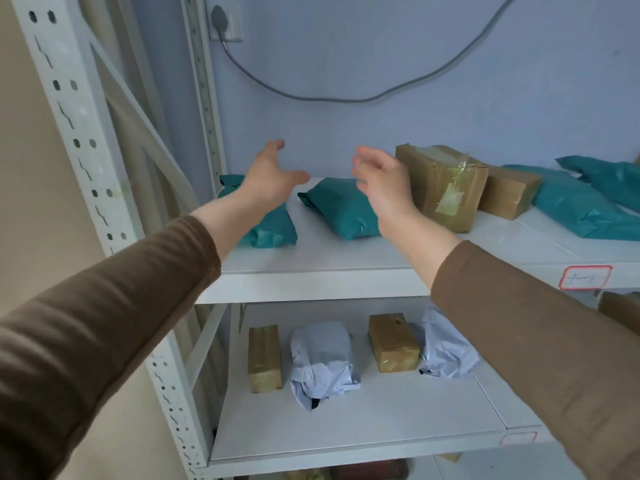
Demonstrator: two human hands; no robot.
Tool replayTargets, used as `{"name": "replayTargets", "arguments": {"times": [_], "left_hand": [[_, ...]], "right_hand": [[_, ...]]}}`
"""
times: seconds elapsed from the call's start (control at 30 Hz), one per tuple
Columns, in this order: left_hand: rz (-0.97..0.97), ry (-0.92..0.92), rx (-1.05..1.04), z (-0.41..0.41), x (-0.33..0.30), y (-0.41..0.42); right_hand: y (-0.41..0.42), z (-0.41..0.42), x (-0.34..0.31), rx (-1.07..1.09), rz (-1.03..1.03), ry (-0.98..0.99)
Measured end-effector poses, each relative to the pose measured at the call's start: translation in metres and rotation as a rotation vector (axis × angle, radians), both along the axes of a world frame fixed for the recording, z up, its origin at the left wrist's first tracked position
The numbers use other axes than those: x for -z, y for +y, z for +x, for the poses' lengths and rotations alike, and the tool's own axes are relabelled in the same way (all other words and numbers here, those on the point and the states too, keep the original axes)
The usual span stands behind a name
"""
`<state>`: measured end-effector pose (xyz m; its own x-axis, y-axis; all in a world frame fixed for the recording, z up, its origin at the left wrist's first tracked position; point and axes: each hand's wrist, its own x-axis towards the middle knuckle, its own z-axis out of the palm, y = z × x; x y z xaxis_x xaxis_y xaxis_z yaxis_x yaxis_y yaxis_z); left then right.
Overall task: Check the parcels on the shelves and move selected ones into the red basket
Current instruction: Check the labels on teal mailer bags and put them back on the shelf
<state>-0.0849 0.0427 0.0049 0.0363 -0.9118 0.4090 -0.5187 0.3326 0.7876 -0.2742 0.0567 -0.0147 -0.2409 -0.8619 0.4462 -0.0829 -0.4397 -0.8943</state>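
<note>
Up at the level of the upper shelf, the fingers (277, 146) of the left hand (268, 178) are spread and released, thumb out to the right, grasping nothing. The fingers (362, 157) of the right hand (382, 187) are loosely curled but also released and empty. Both hands hover apart, with an open gap between them above the middle teal plastic mailer bag (341, 209), which lies on the white metal upper shelf (311, 258) set back from its front edge. The left forearm crosses in front of a second teal plastic mailer bag (273, 230) at the shelf's left end, close to the perforated white upright post (86, 140). Just right of the right hand stands a taped brown cardboard box (443, 185), with a smaller brown cardboard box (507, 192) touching its right side, then more teal mailer bags (581, 206) toward the right edge of the view. A broad bare strip of shelf runs along the front lip, where a red-bordered label (585, 277) is stuck. On the lower shelf (346, 431), two brown boxes alternate with two pale grey plastic parcels (322, 362), leaving clear room in front. Brown sleeves (104, 323) cover both arms. The red basket is out of view.
</note>
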Motion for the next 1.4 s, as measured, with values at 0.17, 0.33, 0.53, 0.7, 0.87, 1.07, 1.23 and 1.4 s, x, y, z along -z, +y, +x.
{"name": "replayTargets", "arguments": {"times": [0.17,0.33,0.53,0.7,0.87,1.07,1.23,1.4], "left_hand": [[0.353,0.274,0.169,-0.064,0.021,-0.029],[0.494,0.495,0.233,-0.086,0.050,-0.058],[0.435,0.720,0.198,-0.093,0.061,-0.059],[0.429,0.741,0.253,-0.086,0.059,-0.025],[0.353,0.731,0.371,-0.075,0.057,0.040],[0.227,0.713,0.486,-0.076,0.073,0.156],[0.195,0.707,0.514,-0.096,0.097,0.261],[0.259,0.710,0.578,-0.110,0.126,0.349]], "right_hand": [[-0.027,-0.042,0.014,0.138,0.154,0.209],[-0.045,-0.059,0.027,0.149,0.302,0.337],[-0.042,-0.056,0.030,0.102,0.431,0.272],[-0.015,-0.057,0.034,0.011,0.430,0.097],[0.026,-0.069,0.035,-0.077,0.359,-0.089],[0.143,-0.097,0.041,-0.328,0.373,-0.205],[0.245,-0.129,0.061,-0.426,0.377,-0.187],[0.330,-0.159,0.097,-0.406,0.341,-0.095]]}}
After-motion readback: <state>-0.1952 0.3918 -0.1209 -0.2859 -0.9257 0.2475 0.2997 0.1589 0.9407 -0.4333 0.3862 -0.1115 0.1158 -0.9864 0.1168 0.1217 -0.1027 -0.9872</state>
